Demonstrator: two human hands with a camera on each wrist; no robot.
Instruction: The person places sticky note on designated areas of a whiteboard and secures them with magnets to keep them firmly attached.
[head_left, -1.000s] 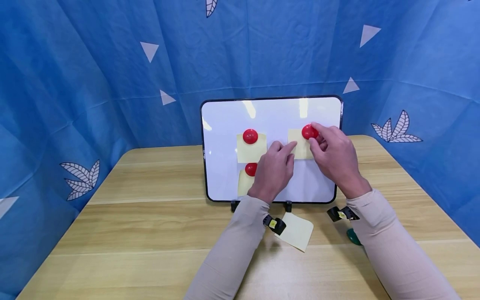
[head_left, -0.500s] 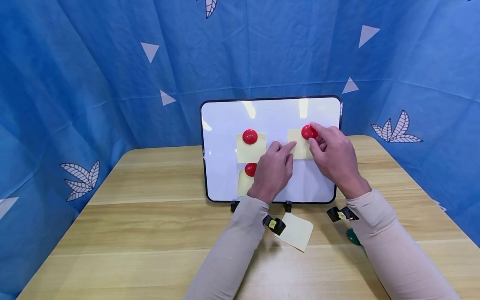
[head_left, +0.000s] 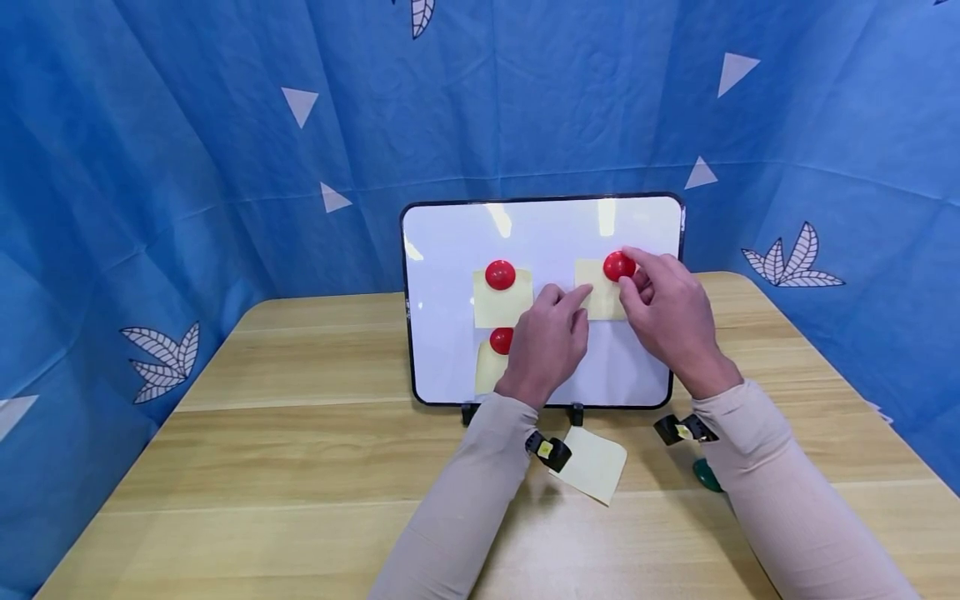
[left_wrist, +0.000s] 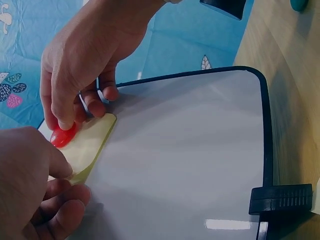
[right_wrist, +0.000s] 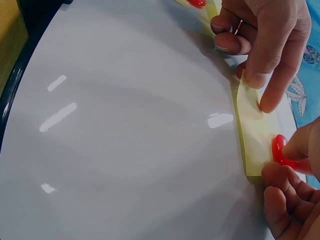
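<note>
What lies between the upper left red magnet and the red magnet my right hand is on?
In the head view: bare whiteboard and the edges of two yellow notes, with the left hand's fingertip just below that stretch.

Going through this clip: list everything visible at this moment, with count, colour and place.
whiteboard: 1, white with black frame, upright on feet at the table's far side.
red magnets: 3, red, on the board; upper left, lower left (partly hidden by the left hand), upper right.
sticky notes on board: 3, pale yellow, one under each magnet.
loose sticky note: 1, pale yellow, on the table in front of the board.
green object: 1, dark green, on the table by the right sleeve, mostly hidden.
table: 1, light wood.
backdrop: blue cloth with white leaves and triangles.
left hand: fingertip presses the upper right note.
right hand: pinches the upper right magnet.
</note>
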